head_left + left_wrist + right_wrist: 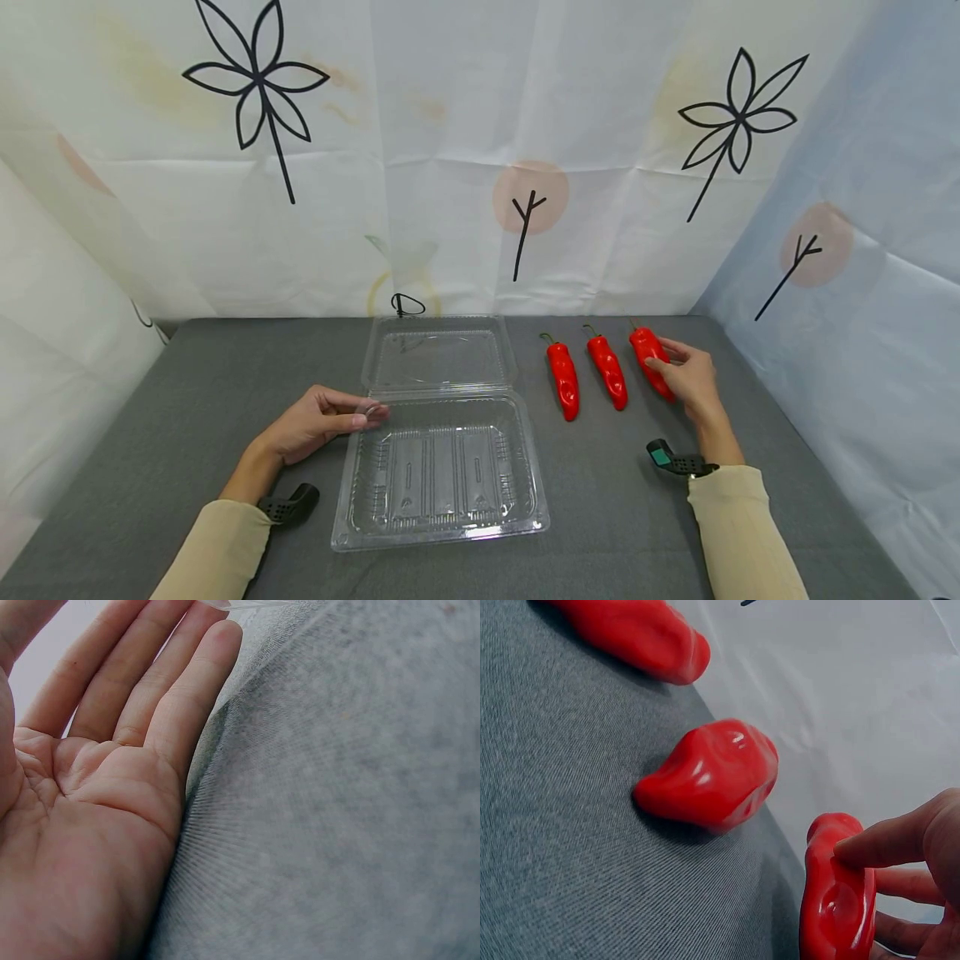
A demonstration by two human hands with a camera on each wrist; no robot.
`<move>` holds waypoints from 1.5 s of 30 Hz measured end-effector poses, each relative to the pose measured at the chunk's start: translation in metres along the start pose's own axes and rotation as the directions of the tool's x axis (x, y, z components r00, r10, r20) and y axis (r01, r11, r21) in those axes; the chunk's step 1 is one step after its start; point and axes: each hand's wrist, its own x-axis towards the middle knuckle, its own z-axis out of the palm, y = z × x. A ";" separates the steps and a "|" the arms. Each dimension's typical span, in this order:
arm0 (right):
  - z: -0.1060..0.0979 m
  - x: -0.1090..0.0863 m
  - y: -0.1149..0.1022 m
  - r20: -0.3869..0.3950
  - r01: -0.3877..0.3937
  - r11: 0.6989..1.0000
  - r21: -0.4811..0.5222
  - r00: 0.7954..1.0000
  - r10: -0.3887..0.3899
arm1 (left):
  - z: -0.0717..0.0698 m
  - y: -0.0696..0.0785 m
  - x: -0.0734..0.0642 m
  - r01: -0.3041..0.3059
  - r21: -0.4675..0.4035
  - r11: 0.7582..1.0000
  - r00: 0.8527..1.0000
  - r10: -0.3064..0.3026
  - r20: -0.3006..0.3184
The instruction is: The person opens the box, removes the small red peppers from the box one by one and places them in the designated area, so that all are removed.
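A clear plastic clamshell container (pixel 442 537) lies unfolded on the table, its lid (pixel 438 350) laid back toward the wall. At the container's upper left edge, beside the hinge, my left hand (pixel 318 423) pinches the rim between thumb and fingers. In the left wrist view its palm and fingers show, with a bit of clear plastic at the fingertips. On the right, my right hand (pixel 690 379) holds the rightmost red pepper (pixel 647 346), thumb on one side and fingers on the other. The right wrist view shows this grip up close.
Two more red peppers, a middle one (pixel 607 372) and a left one (pixel 564 382), lie side by side between the container and my right hand. Grey cloth covers the table (pixel 600 517). A patterned white fabric wall (pixel 450 167) stands behind it, with others at the sides.
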 end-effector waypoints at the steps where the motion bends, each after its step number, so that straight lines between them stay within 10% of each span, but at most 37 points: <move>1: 0.000 0.001 0.001 -0.003 -0.003 1.000 -0.003 1.000 0.003 | 0.000 0.000 0.000 -0.001 0.000 1.000 1.000 0.001 0.001; 45: 0.009 0.003 0.012 -0.050 0.044 0.992 -0.115 0.998 -0.050 | 0.002 0.001 0.000 0.005 0.011 1.000 1.000 -0.004 -0.005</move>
